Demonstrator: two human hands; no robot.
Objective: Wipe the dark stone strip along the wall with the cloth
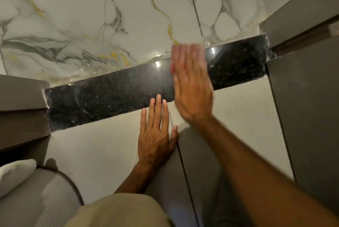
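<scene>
A dark speckled stone strip (pixel 110 98) runs from lower left to upper right, between the white marble wall and a pale tiled surface. My right hand (pixel 192 87) lies flat across the strip right of its middle, blurred by motion. A thin pinkish cloth (pixel 185 48) lies under its fingers and shows only at the fingertips and along the left edge. My left hand (pixel 156 135) rests flat on the pale surface just below the strip, fingers together, fingertips touching the strip's lower edge. It holds nothing.
The white marble wall (pixel 91 16) with grey and gold veins rises behind the strip. Grey-brown panels (pixel 302 98) close off the right end, and a brown ledge (pixel 22 98) the left end. A ribbed grey bin (pixel 45 199) with white cloth stands at lower left.
</scene>
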